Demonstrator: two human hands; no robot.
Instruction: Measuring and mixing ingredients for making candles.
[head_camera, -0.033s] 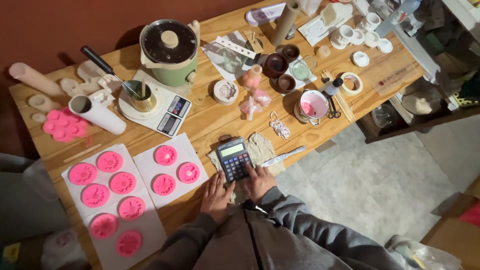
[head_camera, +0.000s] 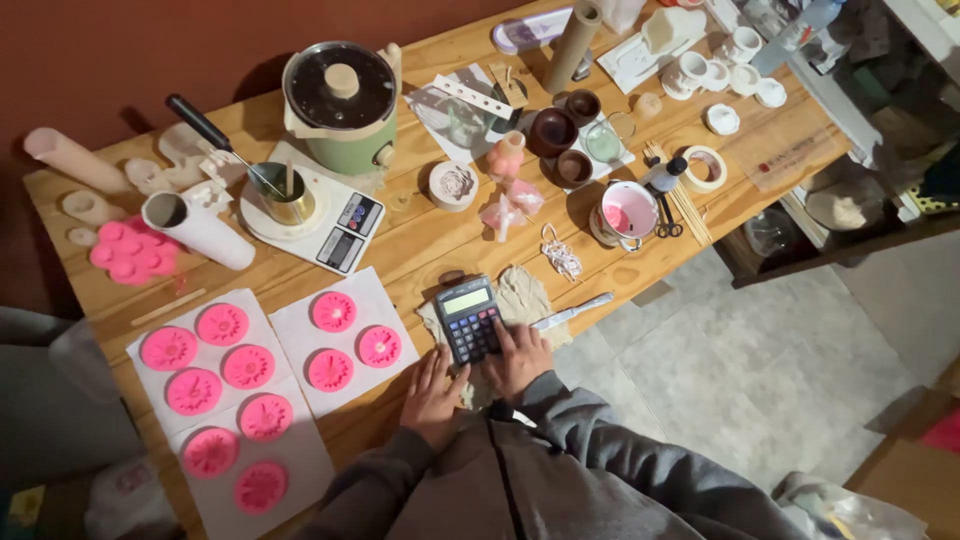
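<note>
the head camera looks straight down on a long wooden table (head_camera: 440, 240) crowded with craft supplies. near the table's front edge a dark calculator (head_camera: 468, 320) lies on a crumpled beige cloth (head_camera: 525, 295). the right hand (head_camera: 518, 358) rests on the calculator's lower right corner, its fingers spread loosely over the keys, gripping nothing. the left hand (head_camera: 433, 392) lies flat on the table just left of the calculator, fingers open and slightly apart, its fingertips near the calculator's lower left edge; whether they touch it i cannot tell. both arms wear grey sleeves.

to the left, two white sheets (head_camera: 330, 310) carry round pink moulds (head_camera: 222, 324) with flower patterns, nine in all. a knife (head_camera: 572, 312) lies just right of the cloth. farther back, a white kitchen scale (head_camera: 340, 225) holds a small metal pot (head_camera: 283, 192) with a stick standing in it. behind that stands a green cooker (head_camera: 345, 105) with a dark lid. a white tube (head_camera: 200, 228) lies tilted beside a pink flower-shaped mould (head_camera: 133, 250). toward the right are dark brown bowls (head_camera: 553, 132), a cup of pink liquid (head_camera: 629, 210), scissors (head_camera: 668, 222), a roll of tape (head_camera: 705, 168) and a bundle of wooden sticks (head_camera: 685, 205).
</note>
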